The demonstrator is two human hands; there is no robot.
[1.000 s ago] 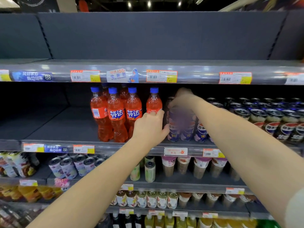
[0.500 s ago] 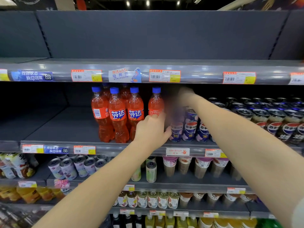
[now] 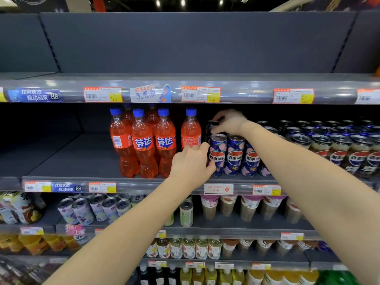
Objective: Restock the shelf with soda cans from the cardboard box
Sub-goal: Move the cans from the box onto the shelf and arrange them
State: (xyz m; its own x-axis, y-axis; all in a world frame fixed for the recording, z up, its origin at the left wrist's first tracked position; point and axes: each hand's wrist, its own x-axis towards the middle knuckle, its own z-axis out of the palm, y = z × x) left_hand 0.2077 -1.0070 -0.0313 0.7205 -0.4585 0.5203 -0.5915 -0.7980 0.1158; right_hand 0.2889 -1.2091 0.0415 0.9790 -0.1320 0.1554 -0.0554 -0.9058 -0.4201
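Blue peach Pepsi cans (image 3: pixel 236 155) stand in a row at the front of the middle shelf (image 3: pixel 144 187). My left hand (image 3: pixel 190 164) grips the leftmost front can (image 3: pixel 218 150) from its left side, thumb across its lower front. Further back, my right hand (image 3: pixel 229 121) holds the top of a dark can (image 3: pixel 211 126) standing behind that row, with fingers curled over its rim. The cardboard box is out of view.
Orange Fanta bottles (image 3: pixel 143 142) stand just left of the cans. Dark Pepsi cans (image 3: pixel 337 149) fill the shelf to the right. The shelf's left part (image 3: pixel 61 159) is bare. The top shelf (image 3: pixel 185 79) holds nothing. Cups, cans and bottles fill the lower shelves.
My right hand has drawn back slightly toward the rear can and steadied there. My left hand has slid right onto the front can. The blurred cans now stand still in a row.
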